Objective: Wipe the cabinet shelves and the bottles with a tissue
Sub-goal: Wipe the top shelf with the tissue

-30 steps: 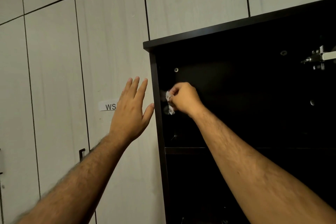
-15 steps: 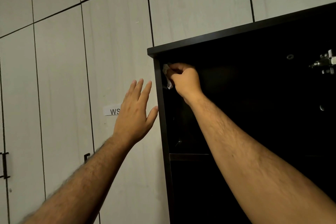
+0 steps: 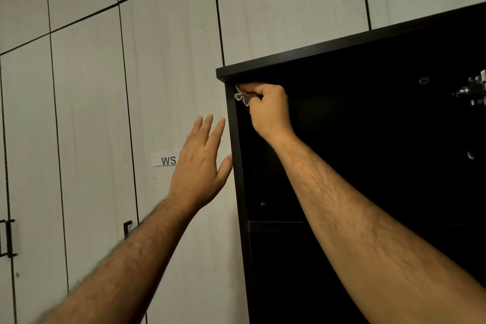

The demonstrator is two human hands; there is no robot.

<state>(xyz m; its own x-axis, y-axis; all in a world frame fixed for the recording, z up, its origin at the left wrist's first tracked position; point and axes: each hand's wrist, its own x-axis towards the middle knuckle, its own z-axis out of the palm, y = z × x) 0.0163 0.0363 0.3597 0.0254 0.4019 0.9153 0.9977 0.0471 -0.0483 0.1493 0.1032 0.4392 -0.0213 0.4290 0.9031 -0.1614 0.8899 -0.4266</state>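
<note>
A dark, almost black cabinet [image 3: 238, 166] stands open at the right, its inside in deep shadow. My right hand [image 3: 268, 110] is shut on a crumpled white tissue [image 3: 242, 97] and presses it into the top left inner corner, just under the cabinet's top board [image 3: 315, 51]. My left hand [image 3: 201, 166] is open with fingers spread, flat beside the cabinet's left side panel, the thumb touching its front edge. A shelf [image 3: 273, 225] shows lower inside. No bottles are visible.
Pale wood-grain wall cupboards fill the left, with a white "WS" label [image 3: 164, 159] and black handles [image 3: 127, 229]. A metal hinge [image 3: 473, 88] sits on the cabinet's inner right side.
My right hand has carried the tissue up the inner left wall from mid height to the top corner. The left hand stays beside the side panel.
</note>
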